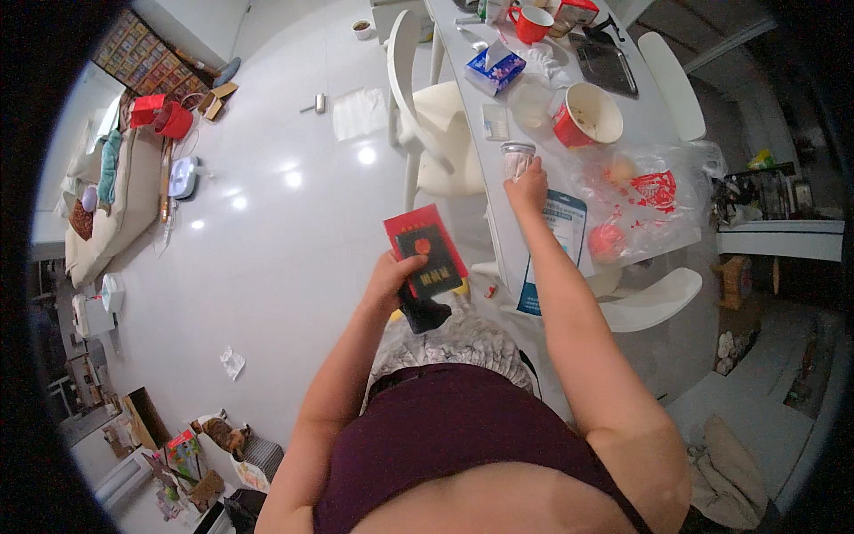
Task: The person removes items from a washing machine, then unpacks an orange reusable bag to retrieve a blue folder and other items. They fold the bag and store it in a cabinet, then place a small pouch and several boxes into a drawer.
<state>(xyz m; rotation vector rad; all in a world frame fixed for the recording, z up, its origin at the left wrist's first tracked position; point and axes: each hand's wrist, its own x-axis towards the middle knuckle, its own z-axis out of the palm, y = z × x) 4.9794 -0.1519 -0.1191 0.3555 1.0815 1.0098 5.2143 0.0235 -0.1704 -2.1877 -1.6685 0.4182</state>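
Note:
My left hand [393, 277] holds a dark green booklet [437, 270] on top of a larger red booklet [415, 217], with the thumb across the front. A crumpled black item [427, 315] hangs below the same hand. My right hand [529, 187] reaches over the white table [494, 220] and grips a glass jar [518, 157] with a metal lid and pale contents. Under my right forearm lies a teal and white flat package [564, 223]. A red and white paper bucket [587, 115] and a small clear box [495, 122] stand near the jar.
A clear plastic bag [657, 193] covers the table's right part. Farther back are a tissue pack [495, 69], a red mug [531, 25] and a black tray [604, 63]. White chairs [447, 133] stand around the table. Crumpled paper [233, 362] lies on the floor; a cat [223, 434] rests at lower left.

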